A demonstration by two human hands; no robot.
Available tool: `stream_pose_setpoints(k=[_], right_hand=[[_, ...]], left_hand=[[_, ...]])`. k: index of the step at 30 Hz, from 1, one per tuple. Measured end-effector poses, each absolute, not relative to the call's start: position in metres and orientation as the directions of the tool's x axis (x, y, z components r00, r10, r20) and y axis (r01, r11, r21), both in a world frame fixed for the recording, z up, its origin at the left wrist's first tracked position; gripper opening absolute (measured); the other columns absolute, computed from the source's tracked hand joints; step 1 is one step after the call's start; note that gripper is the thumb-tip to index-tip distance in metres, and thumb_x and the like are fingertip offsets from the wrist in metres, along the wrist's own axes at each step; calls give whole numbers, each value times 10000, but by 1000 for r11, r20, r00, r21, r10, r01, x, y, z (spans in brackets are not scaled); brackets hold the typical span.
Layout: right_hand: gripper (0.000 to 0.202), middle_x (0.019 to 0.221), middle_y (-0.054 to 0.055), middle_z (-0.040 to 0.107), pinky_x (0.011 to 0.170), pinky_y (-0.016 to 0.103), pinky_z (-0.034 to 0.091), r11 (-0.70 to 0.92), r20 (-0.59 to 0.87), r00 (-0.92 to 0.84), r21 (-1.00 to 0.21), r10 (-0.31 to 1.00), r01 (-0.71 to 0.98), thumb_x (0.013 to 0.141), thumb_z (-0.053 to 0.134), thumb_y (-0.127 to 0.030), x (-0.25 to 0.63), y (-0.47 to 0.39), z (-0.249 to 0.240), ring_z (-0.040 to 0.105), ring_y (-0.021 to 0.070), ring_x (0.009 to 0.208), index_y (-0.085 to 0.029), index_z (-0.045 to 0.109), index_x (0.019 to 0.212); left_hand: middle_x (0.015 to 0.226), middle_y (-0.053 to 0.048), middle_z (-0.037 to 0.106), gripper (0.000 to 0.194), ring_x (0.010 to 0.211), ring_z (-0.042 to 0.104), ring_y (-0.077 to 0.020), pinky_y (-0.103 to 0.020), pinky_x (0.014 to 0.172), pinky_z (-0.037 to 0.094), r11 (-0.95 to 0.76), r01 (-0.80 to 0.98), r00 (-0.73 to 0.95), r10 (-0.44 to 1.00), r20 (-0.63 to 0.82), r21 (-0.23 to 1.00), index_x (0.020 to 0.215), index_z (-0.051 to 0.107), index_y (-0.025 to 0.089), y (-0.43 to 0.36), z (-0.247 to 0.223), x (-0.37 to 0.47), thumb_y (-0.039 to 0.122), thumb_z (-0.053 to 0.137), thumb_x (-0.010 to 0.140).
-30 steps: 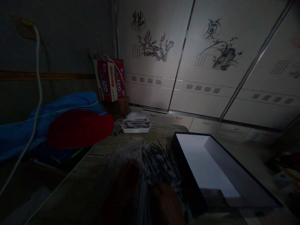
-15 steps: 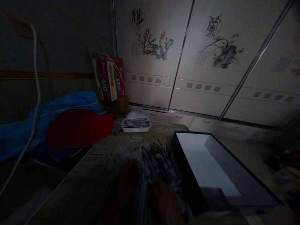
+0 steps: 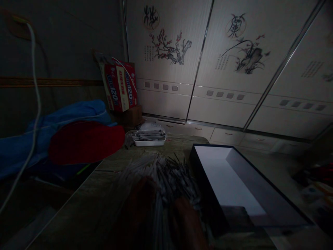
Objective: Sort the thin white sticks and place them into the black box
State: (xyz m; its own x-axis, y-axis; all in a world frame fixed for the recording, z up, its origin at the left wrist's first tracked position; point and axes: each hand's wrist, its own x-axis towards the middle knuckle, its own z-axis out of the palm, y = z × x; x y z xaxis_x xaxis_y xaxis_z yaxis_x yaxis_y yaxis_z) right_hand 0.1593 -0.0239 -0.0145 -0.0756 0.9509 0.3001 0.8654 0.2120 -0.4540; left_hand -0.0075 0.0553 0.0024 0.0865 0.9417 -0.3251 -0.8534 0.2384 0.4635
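A loose pile of thin sticks, pale ones [image 3: 137,166] on the left and dark ones [image 3: 179,177] on the right, lies on the wooden table [image 3: 104,187]. My left hand [image 3: 142,194] is over the pale sticks, dim and blurred, its fingers hard to make out. Close to the right of it, my right hand [image 3: 184,215] rests at the near edge of the dark sticks, its fingertips lost in shadow. Whether either hand grips any stick is too dark to tell. More slender pieces fill a small white tray [image 3: 150,142] at the table's far end.
Along the table's right side stands a big open box [image 3: 231,173] with dark walls and a white inside. Blue cloth [image 3: 78,113] and a red round item [image 3: 88,142] lie at the left. Behind are red cartons [image 3: 121,86], and a white cable [image 3: 37,97] hangs at far left.
My right hand has shifted slightly to the right and up among the dark sticks. My left hand stays at nearly the same spot. The view has moved a little.
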Motion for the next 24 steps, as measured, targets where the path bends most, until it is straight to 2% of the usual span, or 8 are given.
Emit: stream_pose_setpoints(k=[3,8,11,15,21,24], right_hand=[[390,986,49,687,771,255,450,199,271,-91,-405,958,892,721,514,-7,156,-23,-18,629,199,918,-255,680,971],[393,955,52,705,741,254,434,201,212,-137,-317,968,927,727,514,2,156,-21,-15,645,195,873,-257,706,952],[412,977,46,715,748,240,439,211,203,-148,-336,968,918,767,489,-3,159,-22,-12,656,181,901,-272,710,987],[370,1011,94,726,740,258,474,66,111,-26,-374,994,925,868,427,-60,158,-21,-16,687,194,899,-219,714,1040],[405,1182,144,679,896,306,477,-81,-40,71,-426,997,901,904,371,-78,150,-18,-16,646,223,1090,-156,668,1168],[406,1201,140,668,907,312,471,-54,-60,32,-401,998,915,909,358,-85,153,-19,-13,632,223,1111,-163,671,1156]], left_hand=[[754,-17,729,96,638,694,-123,-233,536,571,273,-836,112,934,-340,475,892,666,115,56,6,-7,187,604,881],[714,-14,728,86,603,688,-121,-210,506,547,284,-828,125,934,-335,483,828,668,104,55,13,-6,81,589,855],[712,-25,738,125,627,701,-125,-199,527,552,267,-834,108,937,-331,482,802,675,102,54,15,-6,36,577,841],[710,-33,739,121,625,703,-131,-202,538,557,260,-835,104,940,-324,485,803,681,99,54,16,-5,32,584,832],[730,-30,740,124,655,702,-124,-213,570,568,257,-836,99,939,-328,485,810,676,100,54,11,-6,37,574,846],[768,-26,736,73,674,699,-129,-230,563,567,249,-833,94,944,-317,494,867,671,104,55,8,-7,92,600,856]])
